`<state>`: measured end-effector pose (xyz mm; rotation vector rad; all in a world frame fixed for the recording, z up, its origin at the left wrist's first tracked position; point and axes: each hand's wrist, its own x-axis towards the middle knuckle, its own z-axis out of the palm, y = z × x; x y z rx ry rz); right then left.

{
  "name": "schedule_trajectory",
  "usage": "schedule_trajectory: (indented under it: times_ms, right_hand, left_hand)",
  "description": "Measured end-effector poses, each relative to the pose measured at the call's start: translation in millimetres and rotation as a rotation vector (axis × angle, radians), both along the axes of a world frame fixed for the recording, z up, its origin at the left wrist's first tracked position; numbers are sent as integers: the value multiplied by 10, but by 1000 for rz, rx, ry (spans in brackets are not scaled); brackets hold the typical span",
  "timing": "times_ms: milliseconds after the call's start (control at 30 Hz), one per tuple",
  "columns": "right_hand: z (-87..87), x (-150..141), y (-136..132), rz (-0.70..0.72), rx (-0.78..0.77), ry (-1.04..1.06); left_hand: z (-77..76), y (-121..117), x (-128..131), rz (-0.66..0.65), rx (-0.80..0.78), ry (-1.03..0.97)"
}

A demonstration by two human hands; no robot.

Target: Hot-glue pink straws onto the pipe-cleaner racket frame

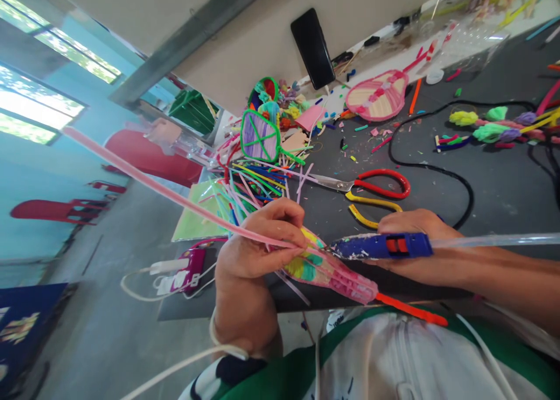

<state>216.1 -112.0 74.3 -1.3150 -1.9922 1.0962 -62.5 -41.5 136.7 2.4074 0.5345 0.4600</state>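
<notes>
A dark grey table [516, 207] is strewn with coloured scraps [343, 143]. From the open scissors [345, 184] on it, a pink fan [378, 97] lies at 12 o'clock, fuzzy flowers [490, 133] at 2, a black cord [437, 167] at 3, and pipe cleaners [266, 179] piled at 9.

A white fabric top [371, 359] with broad green panels [280, 376] and a zip-like seam [403, 353] down the front; thin white cords [317, 365] lie over it. Dark patches [238, 367] mark the white left sleeve [209, 382]; left hand [265, 237], right hand [413, 220] and forearms [485, 274] are bare.
</notes>
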Motion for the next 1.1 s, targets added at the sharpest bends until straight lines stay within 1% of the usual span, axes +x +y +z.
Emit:
schedule_trajectory:
  times_ms: [167,300,367,433,500,633,700,800,967,1100]
  right_hand:
    - [-22,18,-3,18,41,-4]
    - [9,46,26,45,48,-46]
    - [36,66,46,75,32,-60]
    - [58,76,65,86,-20,-50]
    - [73,61,80,23,-107,-13]
    - [85,-26,85,-239,-345,139]
    - [84,-65,74,-296,-425,191]
    - [66,-87,55,-318,-464,239]
    - [16,-96,56,-330,-453,257]
    - [16,-126,60,-360,-453,286]
  left_hand:
    - [-11,8,-29,3,-5,-2]
    - [-8,3,-29,-1,-18,-5]
    - [-3,-2,-24,0,-23,-13]
    - [-2,-7,-18,1,-22,-20]
    - [-8,-10,-13,8,-18,-28]
    - [-31,-13,-3,31,2,-50]
    - [-36,-17,10,36,13,-56]
    - [-27,-34,44,59,18,-62]
    - [-2,-69,127,125,-1,-53]
    - [-6,-80,185,164,26,-75]
